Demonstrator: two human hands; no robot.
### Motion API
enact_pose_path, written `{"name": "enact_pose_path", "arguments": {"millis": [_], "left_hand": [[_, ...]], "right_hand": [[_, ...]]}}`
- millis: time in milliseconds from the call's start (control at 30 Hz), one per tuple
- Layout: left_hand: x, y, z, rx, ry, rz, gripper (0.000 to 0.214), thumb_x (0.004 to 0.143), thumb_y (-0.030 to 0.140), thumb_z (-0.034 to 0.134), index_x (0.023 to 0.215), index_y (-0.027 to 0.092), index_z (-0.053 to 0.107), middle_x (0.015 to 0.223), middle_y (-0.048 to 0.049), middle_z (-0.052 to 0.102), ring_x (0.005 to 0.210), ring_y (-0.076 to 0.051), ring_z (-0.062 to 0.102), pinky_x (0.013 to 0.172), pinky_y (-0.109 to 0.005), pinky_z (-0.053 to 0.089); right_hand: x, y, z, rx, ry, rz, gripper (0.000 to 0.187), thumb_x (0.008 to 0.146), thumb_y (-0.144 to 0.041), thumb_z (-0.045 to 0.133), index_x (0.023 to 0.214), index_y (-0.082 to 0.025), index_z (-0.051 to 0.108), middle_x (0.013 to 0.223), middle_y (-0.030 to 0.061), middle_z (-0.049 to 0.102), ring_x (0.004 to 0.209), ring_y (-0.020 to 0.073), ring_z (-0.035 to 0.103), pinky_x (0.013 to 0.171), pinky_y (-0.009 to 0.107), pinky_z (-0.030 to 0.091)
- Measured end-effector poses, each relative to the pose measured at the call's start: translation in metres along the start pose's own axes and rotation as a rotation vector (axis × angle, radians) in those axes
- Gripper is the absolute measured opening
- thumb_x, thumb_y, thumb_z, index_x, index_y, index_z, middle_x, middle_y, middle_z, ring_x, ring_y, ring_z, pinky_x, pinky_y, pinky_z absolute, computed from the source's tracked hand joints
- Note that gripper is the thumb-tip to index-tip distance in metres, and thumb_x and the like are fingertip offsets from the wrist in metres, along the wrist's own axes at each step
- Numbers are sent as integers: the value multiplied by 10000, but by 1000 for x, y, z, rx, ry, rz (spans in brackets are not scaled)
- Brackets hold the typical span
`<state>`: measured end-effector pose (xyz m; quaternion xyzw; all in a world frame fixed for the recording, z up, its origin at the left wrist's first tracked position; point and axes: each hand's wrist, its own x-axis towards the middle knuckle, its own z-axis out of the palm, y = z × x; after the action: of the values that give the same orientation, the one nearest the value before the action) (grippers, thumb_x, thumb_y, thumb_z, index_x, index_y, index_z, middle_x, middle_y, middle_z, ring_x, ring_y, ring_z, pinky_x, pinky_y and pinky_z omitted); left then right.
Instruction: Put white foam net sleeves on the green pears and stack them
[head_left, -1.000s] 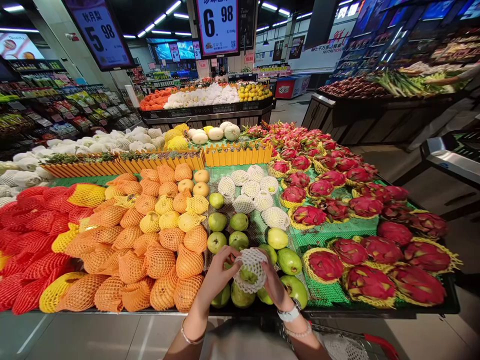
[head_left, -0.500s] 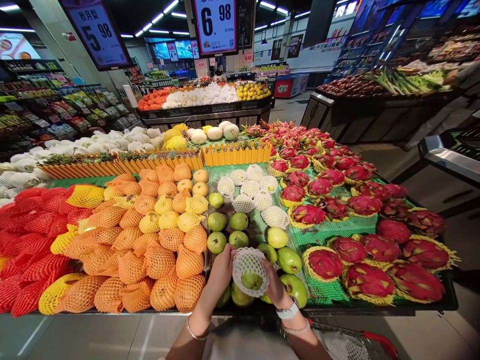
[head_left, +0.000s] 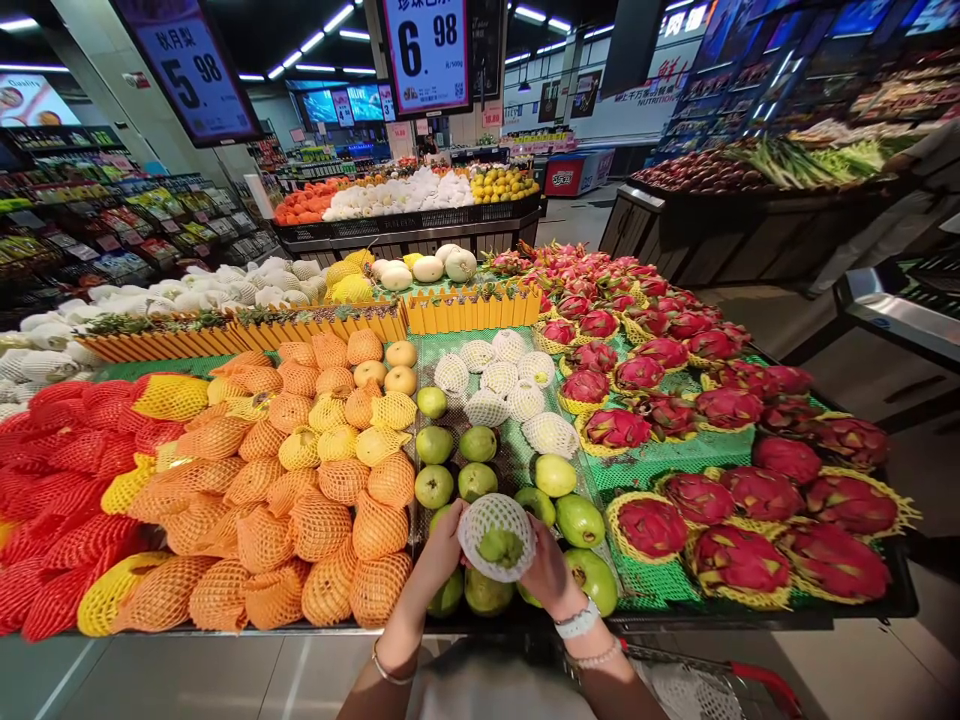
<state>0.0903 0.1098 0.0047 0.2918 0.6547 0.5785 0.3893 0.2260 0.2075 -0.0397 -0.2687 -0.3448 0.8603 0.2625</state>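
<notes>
Between my two hands is a green guava (head_left: 501, 546) in a white foam net sleeve (head_left: 480, 515), its bare end showing through the sleeve's opening. My left hand (head_left: 442, 548) grips it from the left side, and my right hand (head_left: 546, 570) closes on it from the right. Some of the fingers are hidden behind the sleeve. Below and around the hands lie loose green guavas (head_left: 477, 482), several on each side. Farther back on the same tray sit guavas in white foam nets (head_left: 499, 378).
Pears in orange nets (head_left: 319, 520) fill the left, with red-netted fruit (head_left: 60, 500) beyond. Dragon fruit (head_left: 739, 560) lie on green matting to the right. A yellow picket fence (head_left: 472, 308) borders the back. Below right is a cart with a red handle (head_left: 765, 685).
The netted guava has been raised slightly and turned, so its sleeve's opening faces me more. Both hands have shifted with it and still hold it.
</notes>
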Motion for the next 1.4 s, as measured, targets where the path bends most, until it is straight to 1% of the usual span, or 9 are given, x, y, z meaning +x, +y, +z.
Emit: {"name": "enact_pose_path", "arguments": {"millis": [267, 400, 500, 600, 767, 900, 1067, 1200, 1400], "left_hand": [[3, 2, -3, 220, 50, 224, 113, 854, 346, 599, 825, 246, 642, 731, -53, 691, 722, -237, 607, 700, -344, 520], [1, 11, -20, 259, 61, 343, 281, 965, 403, 489, 1117, 234, 653, 1147, -86, 694, 1113, -268, 612, 1010, -417, 472], [-1, 28, -30, 292, -169, 472, 482, 933, 470, 574, 1369, 264, 561, 1484, -96, 520, 1434, -320, 379, 1207, -498, 270], [-2, 42, -30, 399, -425, 468, 665, 871, 500, 667, 1473, 311, 458, 1583, -89, 400, 1474, -338, 323, 1224, -499, 246], [-4, 37, -25, 513, -463, 367, 888, 766, 527, 771, 1519, 298, 361, 1644, -124, 250, 1501, -355, 259, 1226, -517, 236], [-10, 22, -19, 579, -351, 317, 1168, 558, 492, 917, 1528, 271, 305, 1626, -178, 244, 1492, -410, 236, 1211, -592, 228], [-14, 11, -3, 466, -31, 314, 795, 728, 371, 807, 1408, 232, 419, 1444, -151, 463, 1394, -351, 394, 1182, -560, 282], [-7, 0, 6, 192, 119, 246, 693, 746, 375, 748, 1339, 208, 431, 1383, -139, 527, 1347, -334, 462, 1159, -520, 327], [3, -24, 22, -196, 298, 62, 751, 769, 587, 681, 1363, 222, 403, 1438, -161, 514, 1349, -329, 484, 1135, -481, 381]], "right_hand": [[-3, -7, -5, -3, -171, 23, 401, 810, -636, 556, 978, -307, 714, 1072, 57, 783, 924, 295, 747, 763, 493, 628], [-3, -14, -7, 75, -163, 105, 361, 756, -569, 664, 961, -277, 723, 1076, 81, 785, 985, 300, 738, 840, 492, 612], [-4, -19, -2, 94, -192, 147, 336, 776, -521, 681, 990, -264, 714, 1085, 80, 781, 1034, 280, 727, 880, 470, 595], [-7, -24, 3, 105, -225, 156, 351, 793, -482, 684, 1065, -261, 702, 1102, 76, 775, 1046, 272, 719, 878, 459, 586], [-17, -36, 8, 72, -240, 180, 413, 670, -279, 743, 1081, -275, 701, 1098, 54, 768, 1013, 282, 714, 888, 458, 580], [-22, -47, 20, -5, -259, 122, 524, 617, -130, 676, 1109, -310, 693, 1148, 23, 740, 1149, 281, 652, 983, 451, 547], [-16, -48, 26, -168, -87, -17, 614, 602, -67, 627, 1151, -339, 660, 1285, 3, 677, 1234, 260, 598, 1019, 438, 524], [-10, -46, 21, -302, -25, -60, 461, 760, -313, 674, 1219, -298, 628, 1375, 82, 628, 1219, 316, 613, 948, 521, 548], [-14, -39, 35, -844, -66, -471, 667, 784, -310, 754, 1407, -325, 515, 1544, 52, 467, 1438, 285, 409, 1212, 509, 317]]}}
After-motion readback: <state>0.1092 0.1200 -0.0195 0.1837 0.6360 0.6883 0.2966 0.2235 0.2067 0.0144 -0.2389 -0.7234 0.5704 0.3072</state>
